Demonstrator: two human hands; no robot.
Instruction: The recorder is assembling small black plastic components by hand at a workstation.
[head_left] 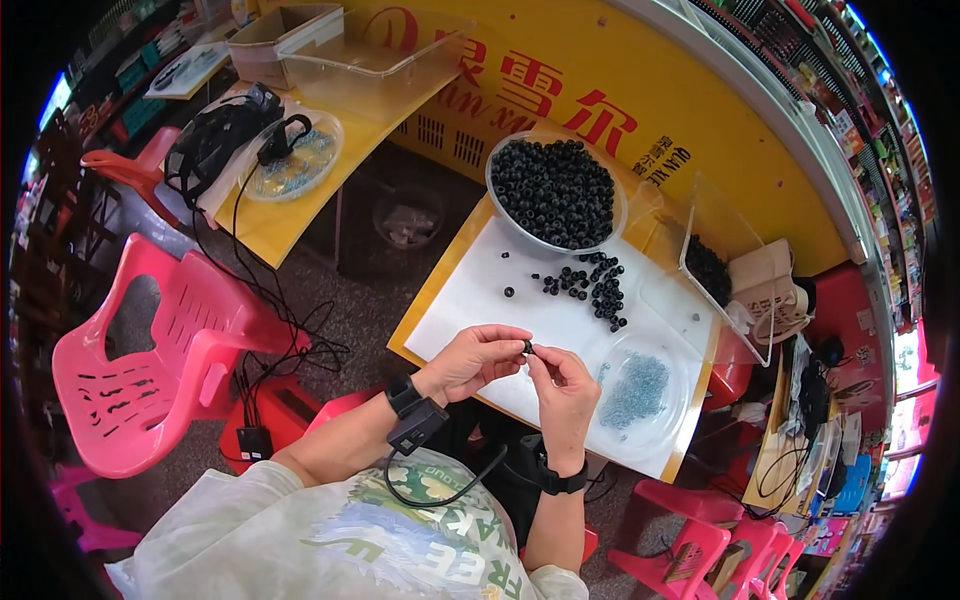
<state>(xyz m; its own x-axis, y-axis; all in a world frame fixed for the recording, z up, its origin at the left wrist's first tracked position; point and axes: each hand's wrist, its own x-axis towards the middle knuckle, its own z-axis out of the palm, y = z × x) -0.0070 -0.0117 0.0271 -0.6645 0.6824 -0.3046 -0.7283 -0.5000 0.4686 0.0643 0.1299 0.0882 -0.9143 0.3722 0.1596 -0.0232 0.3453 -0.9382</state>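
My left hand (470,362) and my right hand (564,390) meet over the near edge of the white-covered table (460,290). Between their fingertips is a small black piece (527,347), pinched from both sides; its details are too small to make out. Beyond my hands lies a loose cluster of small round black pieces (605,295), some with a visible hole. Behind it, a round clear bowl (548,244) is heaped with similar pieces. To the right of my right hand, a shallow clear dish (686,400) holds many tiny pale blue-grey bits (637,391).
A clear box (735,325) with black pieces stands at the table's right end, beside a cloth bag (765,270). A yellow panel (720,130) rises behind. On the left are a pink chair (150,350), cables (275,340) and a second yellow table (290,225).
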